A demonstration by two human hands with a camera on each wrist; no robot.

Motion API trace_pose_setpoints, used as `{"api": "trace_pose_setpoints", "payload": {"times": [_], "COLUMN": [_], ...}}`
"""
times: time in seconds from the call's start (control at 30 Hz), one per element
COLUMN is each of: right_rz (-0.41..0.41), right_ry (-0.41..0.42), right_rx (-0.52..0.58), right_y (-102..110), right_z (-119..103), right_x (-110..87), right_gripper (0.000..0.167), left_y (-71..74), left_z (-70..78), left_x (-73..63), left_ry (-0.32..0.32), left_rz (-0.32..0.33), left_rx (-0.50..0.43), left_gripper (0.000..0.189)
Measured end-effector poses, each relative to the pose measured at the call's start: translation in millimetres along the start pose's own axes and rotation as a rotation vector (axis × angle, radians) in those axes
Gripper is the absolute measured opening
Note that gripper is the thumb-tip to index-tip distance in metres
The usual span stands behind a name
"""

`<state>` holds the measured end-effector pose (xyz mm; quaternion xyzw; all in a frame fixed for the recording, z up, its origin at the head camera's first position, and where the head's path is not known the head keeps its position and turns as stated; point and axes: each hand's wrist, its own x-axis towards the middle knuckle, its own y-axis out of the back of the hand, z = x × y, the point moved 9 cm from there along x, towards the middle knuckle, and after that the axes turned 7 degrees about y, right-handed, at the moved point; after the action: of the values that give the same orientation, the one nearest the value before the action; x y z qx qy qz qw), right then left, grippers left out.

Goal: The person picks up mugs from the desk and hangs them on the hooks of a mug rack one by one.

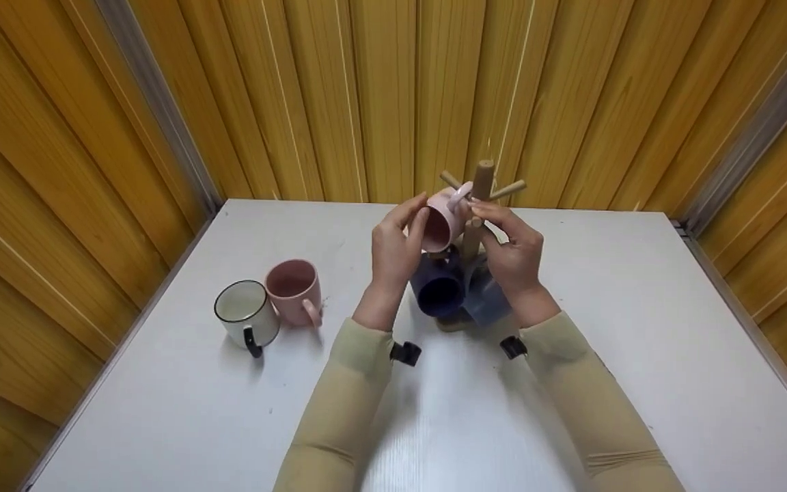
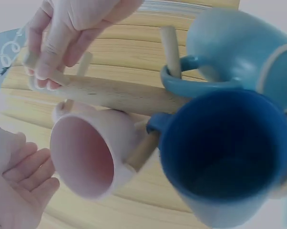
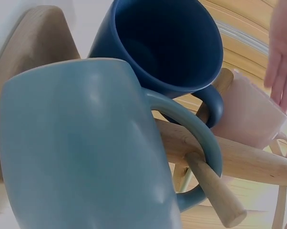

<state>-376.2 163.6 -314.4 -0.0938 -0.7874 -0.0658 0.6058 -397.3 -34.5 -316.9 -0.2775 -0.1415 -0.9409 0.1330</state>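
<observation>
A pale pink mug (image 1: 438,222) is on the upper part of a wooden mug tree (image 1: 483,179), tilted with its mouth toward me; its handle is by a peg. Beside its rim is my left hand (image 1: 395,247), palm toward it and fingers extended; I cannot tell if they touch. My right hand (image 1: 515,254) pinches a peg near the top of the post between thumb and fingers, clearest in the left wrist view. Lower down, a dark blue mug (image 2: 224,152) and a light blue mug (image 3: 86,148) hang by their handles on pegs.
On the table (image 1: 161,410) to the left stand a white mug (image 1: 246,314) with black rim and handle, and a pink mug (image 1: 294,294), close together. Wood-patterned walls (image 1: 380,89) enclose the table at the back and sides. The tree's base (image 3: 29,52) rests on the table.
</observation>
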Motion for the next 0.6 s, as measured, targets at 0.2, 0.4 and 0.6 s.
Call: {"api": "trace_pose_setpoints", "payload": {"times": [0.2,0.4,0.6], "right_rz": [0.008,0.007,0.015], "right_ry": [-0.004,-0.012,-0.013], "right_rx": [0.018,0.013,0.017], "right_y": [1,-1,-1], "right_z": [0,0,1], "right_x": [0.0,-2.0,-1.5], "right_gripper": [0.028,0.024,0.026], "left_y": [29.0,60.7,106.4], "left_z": [-15.1,-38.9,-73.5], "left_x": [-28.0,-37.0,-48.5], "left_ry": [0.013,0.300,0.612], "left_rz": [0.039,-0.052,-0.252], "left_rx": [-0.034,0.177,0.500], "left_gripper": [0.030,0.027,0.033]}}
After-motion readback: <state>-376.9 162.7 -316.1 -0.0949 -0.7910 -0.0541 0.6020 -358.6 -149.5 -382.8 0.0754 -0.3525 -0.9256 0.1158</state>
